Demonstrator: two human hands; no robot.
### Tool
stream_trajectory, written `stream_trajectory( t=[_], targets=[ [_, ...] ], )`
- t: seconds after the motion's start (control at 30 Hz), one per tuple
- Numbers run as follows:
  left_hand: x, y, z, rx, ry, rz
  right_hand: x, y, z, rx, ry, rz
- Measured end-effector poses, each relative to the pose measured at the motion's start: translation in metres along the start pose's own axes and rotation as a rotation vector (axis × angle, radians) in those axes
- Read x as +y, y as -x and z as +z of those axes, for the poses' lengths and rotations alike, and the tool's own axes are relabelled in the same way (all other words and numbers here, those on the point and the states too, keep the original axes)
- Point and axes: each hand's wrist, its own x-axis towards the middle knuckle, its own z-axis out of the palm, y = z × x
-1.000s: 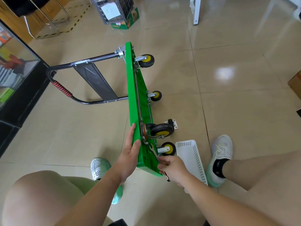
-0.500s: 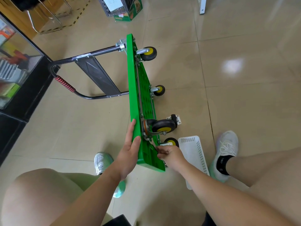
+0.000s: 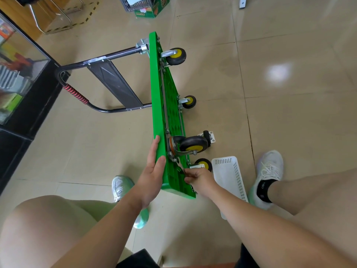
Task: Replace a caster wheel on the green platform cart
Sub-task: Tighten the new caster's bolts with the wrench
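Right hand nearer caster, curled round wrench — left hand flat on edge-stood cart, lengthwise away.

Your right hand is no longer down at the near corner of the green cart; it now sits higher against the ribbed underside, closer to the big caster. The wrench no longer pokes out below your fist, and only a short silver stretch shows above your fingers. Your view dips too, cutting off more of the wire crate.
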Motion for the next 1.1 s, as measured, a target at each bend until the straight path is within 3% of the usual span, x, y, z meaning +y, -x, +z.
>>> stream_trajectory(
  t=[0.23,0.37,1.1],
  targets=[
    [0.000,0.001,0.001,0.003,0.000,-0.005,-0.003,0.001,0.003,0.021,0.027,-0.023],
    [0.000,0.001,0.001,0.004,-0.015,-0.004,-0.003,0.007,0.004,0.068,-0.105,0.030],
    [0.001,-0.002,0.002,0.077,-0.071,0.021,0.004,0.013,0.022,0.143,-0.225,0.110]
  ],
)
